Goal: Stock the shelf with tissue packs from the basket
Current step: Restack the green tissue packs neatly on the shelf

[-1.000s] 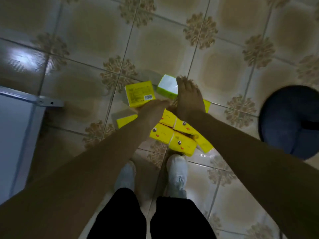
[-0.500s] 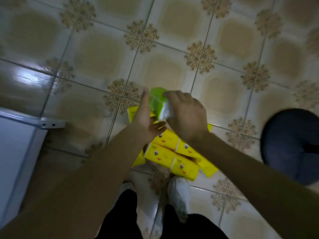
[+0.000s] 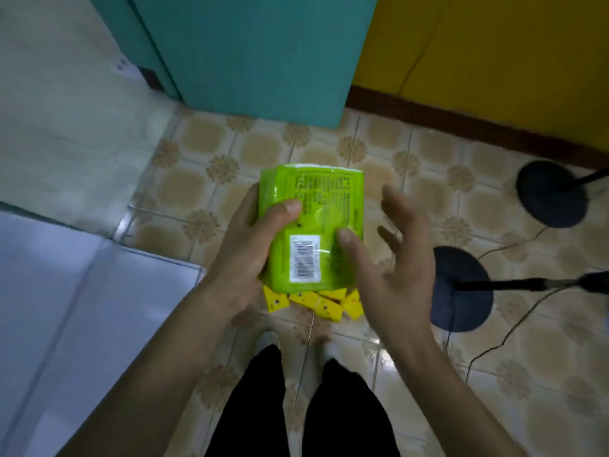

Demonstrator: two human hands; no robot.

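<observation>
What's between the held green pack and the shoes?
Head view: yellow tissue packs lying on the tiled floor, partly hidden behind the green pack that the left hand grips.

One wide-angle camera, worn on the person's head, faces forward and steeply down. The green tissue pack (image 3: 313, 225) sits close under the lens at mid-frame, the tiled floor (image 3: 494, 374) well below it.

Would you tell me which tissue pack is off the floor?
The green pack, gripped by the left hand; the yellow packs lie on the floor beneath it.
</observation>
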